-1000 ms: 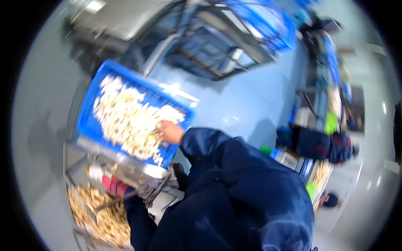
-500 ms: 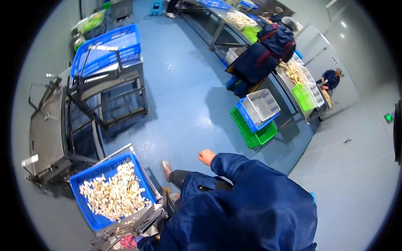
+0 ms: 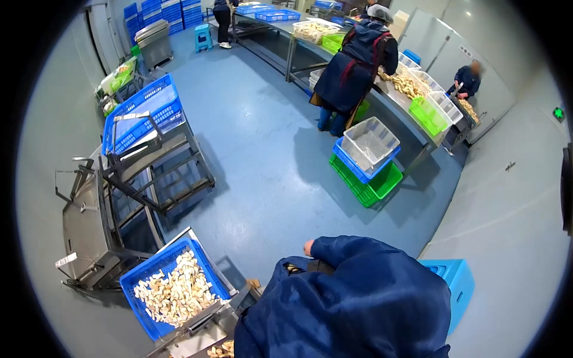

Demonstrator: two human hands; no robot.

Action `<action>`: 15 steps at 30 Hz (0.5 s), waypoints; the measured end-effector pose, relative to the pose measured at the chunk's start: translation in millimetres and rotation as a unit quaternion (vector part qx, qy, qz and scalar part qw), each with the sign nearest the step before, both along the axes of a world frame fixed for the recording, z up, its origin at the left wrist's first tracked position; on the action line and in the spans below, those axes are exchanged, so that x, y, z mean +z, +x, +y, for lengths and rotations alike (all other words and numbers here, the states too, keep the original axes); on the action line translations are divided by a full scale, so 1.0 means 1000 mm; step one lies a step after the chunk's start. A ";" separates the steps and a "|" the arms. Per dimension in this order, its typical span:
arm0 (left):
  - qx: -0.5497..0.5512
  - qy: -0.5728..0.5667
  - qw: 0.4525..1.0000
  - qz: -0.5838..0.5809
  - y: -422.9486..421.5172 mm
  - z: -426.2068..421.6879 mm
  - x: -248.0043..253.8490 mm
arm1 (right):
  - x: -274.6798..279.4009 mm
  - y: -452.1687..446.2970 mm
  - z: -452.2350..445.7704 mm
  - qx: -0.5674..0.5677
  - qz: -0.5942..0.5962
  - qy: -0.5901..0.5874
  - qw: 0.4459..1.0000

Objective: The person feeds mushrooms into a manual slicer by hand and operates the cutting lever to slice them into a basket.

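Observation:
A small part of my right hand point(image 3: 308, 247) shows past the cuff of my dark blue sleeve, over the floor in front of my body; its fingers cannot be made out, nor anything in them. My left hand is out of view. At the lower left, a blue basket point(image 3: 134, 292) holds many pale, sliced pieces point(image 3: 179, 289). Its right side lies by a metal frame, apart from my right hand. Below it, a metal surface point(image 3: 194, 343) is partly hidden by my body, with more pale pieces point(image 3: 222, 349) beside it.
Metal frames point(image 3: 110, 238) and blue crates point(image 3: 143, 113) stand at left. Stacked crates point(image 3: 367, 173) stand right of centre beside a long table point(image 3: 418, 134). One person point(image 3: 352, 65) bends over that table; another person point(image 3: 467, 80) is farther right. A blue stool point(image 3: 456, 292) is behind my body.
My right hand has left the pale pieces in the basket and drawn back towards my body. My pink-gloved left hand has gone out of view. The view has turned towards the room.

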State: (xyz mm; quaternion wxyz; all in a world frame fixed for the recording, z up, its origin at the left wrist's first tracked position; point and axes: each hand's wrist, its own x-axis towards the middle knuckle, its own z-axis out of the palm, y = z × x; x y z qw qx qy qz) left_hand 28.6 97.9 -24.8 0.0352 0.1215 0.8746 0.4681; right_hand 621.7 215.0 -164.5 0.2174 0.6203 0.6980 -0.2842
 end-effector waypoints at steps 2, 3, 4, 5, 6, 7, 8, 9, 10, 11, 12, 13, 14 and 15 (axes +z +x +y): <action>0.008 0.055 0.998 0.006 -0.002 -0.002 0.015 | 0.061 -0.011 0.019 -0.130 0.161 -0.029 0.978; 0.013 0.087 0.996 0.012 -0.002 -0.003 0.025 | 0.068 -0.015 0.022 -0.154 0.217 -0.010 0.964; 0.016 0.120 0.993 0.016 -0.002 -0.005 0.037 | 0.071 -0.015 0.020 -0.177 0.272 0.008 0.946; 0.020 0.157 0.987 0.020 -0.001 -0.007 0.051 | 0.075 -0.008 0.015 -0.144 0.296 0.018 0.944; 0.018 0.194 0.980 0.026 0.003 -0.009 0.067 | 0.074 0.001 0.010 -0.111 0.320 0.028 0.941; 0.012 0.227 0.973 0.028 0.008 -0.010 0.083 | 0.075 0.012 0.002 -0.080 0.341 0.037 0.936; 0.005 0.265 0.964 0.028 0.014 -0.010 0.098 | 0.059 0.028 -0.007 -0.120 0.322 0.007 0.939; -0.005 0.298 0.954 0.024 0.023 -0.010 0.110 | 0.036 0.048 -0.017 -0.125 0.274 0.008 0.954; -0.020 0.330 0.944 0.019 0.031 -0.009 0.121 | 0.021 0.068 -0.028 -0.130 0.226 0.007 0.965; -0.042 0.354 0.934 0.007 0.040 -0.008 0.131 | 0.021 0.082 -0.044 -0.151 0.216 -0.011 0.965; -0.068 0.384 0.921 -0.012 0.050 -0.003 0.136 | 0.021 0.099 -0.053 -0.171 0.204 -0.022 0.964; -0.103 0.407 0.907 -0.039 0.064 0.006 0.136 | 0.020 0.118 -0.058 -0.192 0.192 -0.032 0.962; -0.145 0.421 0.892 -0.077 0.079 0.017 0.136 | 0.026 0.132 -0.066 -0.214 0.210 -0.028 0.954; -0.192 0.423 0.878 -0.117 0.099 0.032 0.131 | 0.031 0.141 -0.075 -0.236 0.229 -0.023 0.944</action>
